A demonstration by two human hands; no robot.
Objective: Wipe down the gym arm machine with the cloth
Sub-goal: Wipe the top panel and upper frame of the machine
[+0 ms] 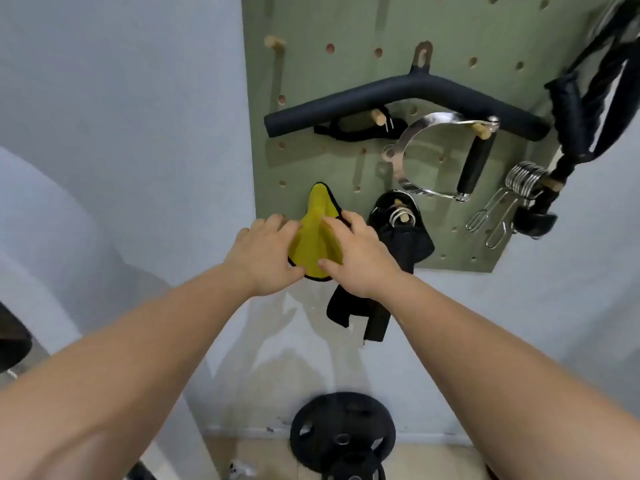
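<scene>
At the pegboard (311, 98) edge, cloth (317, 237); left hand (266, 258), right hand (360, 258) around it

Both bare arms reach forward, the left hand (266, 251) and right hand (360, 258) close together, each pinching a side of the cloth (317, 237) between fingers and thumb.

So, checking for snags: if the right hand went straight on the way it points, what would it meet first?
The right hand already holds the yellow cloth; pushed on, it would likely press that against the green pegboard.
</scene>
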